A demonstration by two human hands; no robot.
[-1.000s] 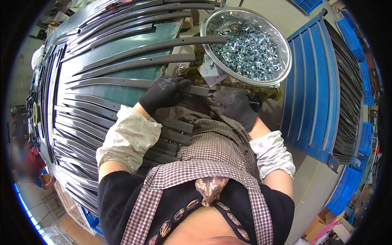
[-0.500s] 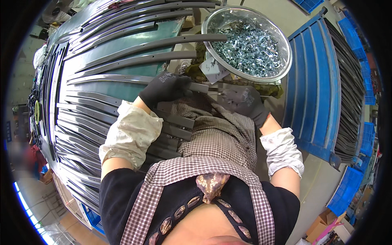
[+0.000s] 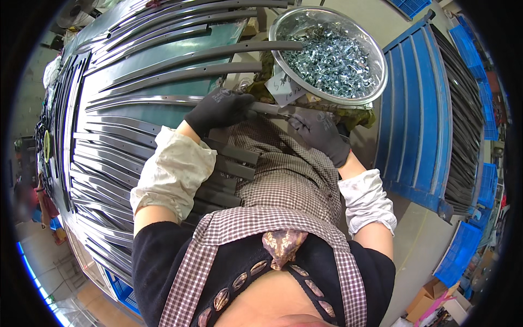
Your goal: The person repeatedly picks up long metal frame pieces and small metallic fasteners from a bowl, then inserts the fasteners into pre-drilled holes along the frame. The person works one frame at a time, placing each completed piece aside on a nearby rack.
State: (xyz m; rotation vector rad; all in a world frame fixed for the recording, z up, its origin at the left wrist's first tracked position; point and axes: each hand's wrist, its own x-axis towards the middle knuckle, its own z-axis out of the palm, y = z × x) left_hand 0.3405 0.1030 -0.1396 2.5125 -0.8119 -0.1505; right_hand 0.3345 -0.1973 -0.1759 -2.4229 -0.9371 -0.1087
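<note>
My left hand, in a black glove, grips a long curved grey metal strip near its right end. My right hand, also in a black glove, pinches at the tip of that same strip, where a small metal clip seems to sit; the clip itself is too small to make out. Just beyond both hands stands a round metal bowl filled with small shiny metal clips. A white paper tag leans against the bowl's near side.
Many more curved grey strips lie fanned across the green table, with stacked ones on the left. Blue plastic crates holding dark strips stand to the right. A checked apron covers my lap.
Both hands shifted slightly; my right hand has come in closer to the strip's tip below the bowl. My left hand keeps its grip on the strip.
</note>
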